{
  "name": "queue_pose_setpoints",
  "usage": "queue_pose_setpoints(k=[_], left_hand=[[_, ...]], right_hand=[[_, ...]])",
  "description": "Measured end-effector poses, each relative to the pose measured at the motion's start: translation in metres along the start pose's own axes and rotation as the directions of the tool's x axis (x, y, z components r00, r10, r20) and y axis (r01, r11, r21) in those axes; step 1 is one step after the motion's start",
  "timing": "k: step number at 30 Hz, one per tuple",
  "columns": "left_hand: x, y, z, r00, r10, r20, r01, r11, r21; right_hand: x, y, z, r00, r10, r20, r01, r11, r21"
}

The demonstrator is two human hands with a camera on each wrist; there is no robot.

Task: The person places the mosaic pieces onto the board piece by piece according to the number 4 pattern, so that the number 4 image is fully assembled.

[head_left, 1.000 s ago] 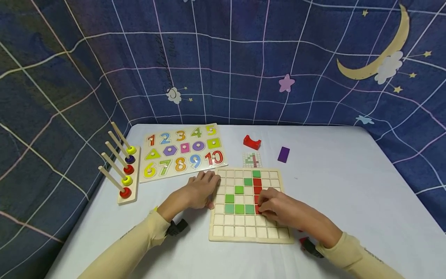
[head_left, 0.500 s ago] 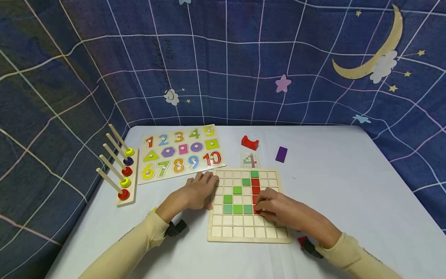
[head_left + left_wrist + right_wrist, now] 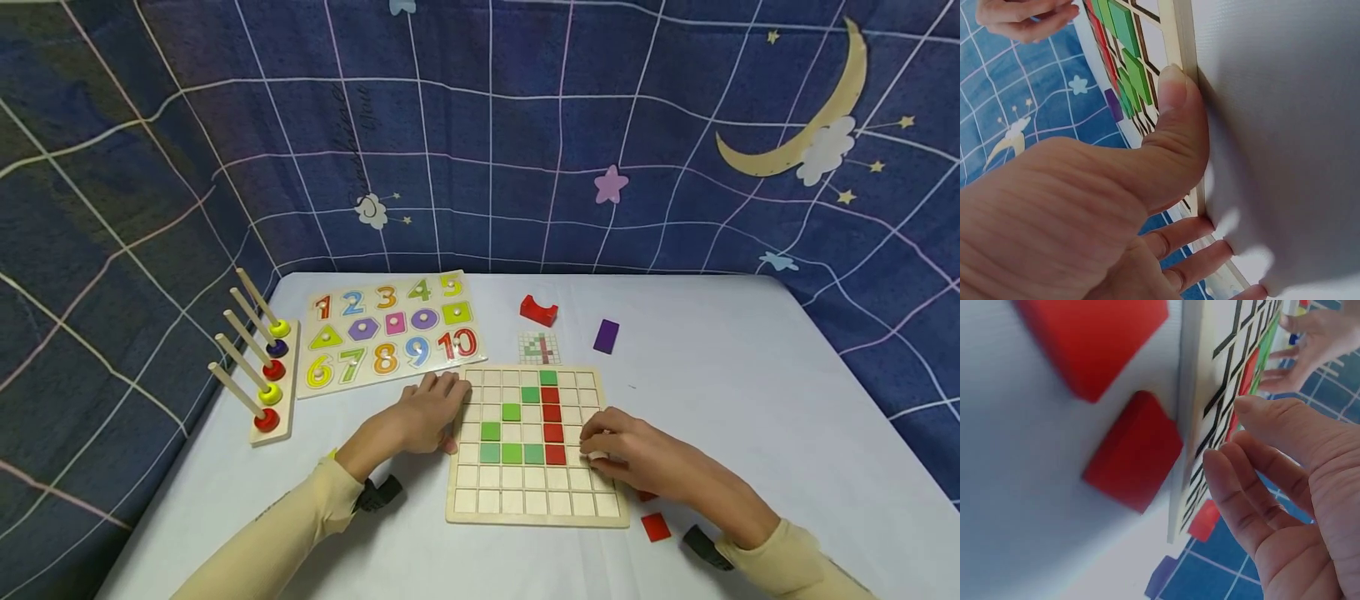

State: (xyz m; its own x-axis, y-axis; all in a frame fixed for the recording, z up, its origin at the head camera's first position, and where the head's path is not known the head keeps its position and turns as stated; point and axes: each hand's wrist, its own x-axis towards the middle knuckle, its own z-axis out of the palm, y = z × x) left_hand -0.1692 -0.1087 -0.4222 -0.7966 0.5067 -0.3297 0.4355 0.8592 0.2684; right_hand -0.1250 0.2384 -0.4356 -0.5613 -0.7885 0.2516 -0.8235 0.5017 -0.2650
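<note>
We see the wooden grid board [image 3: 536, 450] lying flat near the table's [image 3: 750, 400] front edge, with green and red tiles set in it. Our left hand [image 3: 427, 412] presses its left rim, thumb along the edge. Our right hand [image 3: 637, 458] rests over the right squares, grip loosely curled and empty, beside two loose red tiles [image 3: 656, 527].

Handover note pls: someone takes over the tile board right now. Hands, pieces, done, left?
Left hand: open, steadying the grid board's left edge.
Right hand: open over the board's right side, holding nothing.
Done: a stepped line of green tiles and a column of four red tiles sit in the grid.
Left: two loose red tiles lie on the table by the board's near right corner; pattern card sits behind it.
</note>
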Motion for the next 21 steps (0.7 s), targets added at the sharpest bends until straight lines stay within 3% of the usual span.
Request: queue_pose_setpoints(k=[6,13,18,21], left_hand=[[0.001,0.000,0.002,1.000,0.006,-0.002,-0.006,1.000,-0.007],[0.002,0.000,0.002,1.000,0.007,0.006,-0.007,1.000,0.000],[0.002,0.001,0.000,1.000,0.000,0.021,0.000,1.000,0.001],[0.002,0.001,-0.001,1.000,-0.002,0.023,0.002,1.000,-0.001]], right_hand=[[-0.012,0.003,-0.006,0.999,0.032,0.004,-0.032,0.999,0.004],[-0.028,0.007,-0.021,0.984,0.141,0.105,-0.140,0.990,-0.023],[-0.034,0.007,-0.022,0.959,0.206,0.195,-0.219,0.975,0.046],[-0.035,0.007,-0.018,0.957,0.207,0.204,-0.226,0.971,0.074]])
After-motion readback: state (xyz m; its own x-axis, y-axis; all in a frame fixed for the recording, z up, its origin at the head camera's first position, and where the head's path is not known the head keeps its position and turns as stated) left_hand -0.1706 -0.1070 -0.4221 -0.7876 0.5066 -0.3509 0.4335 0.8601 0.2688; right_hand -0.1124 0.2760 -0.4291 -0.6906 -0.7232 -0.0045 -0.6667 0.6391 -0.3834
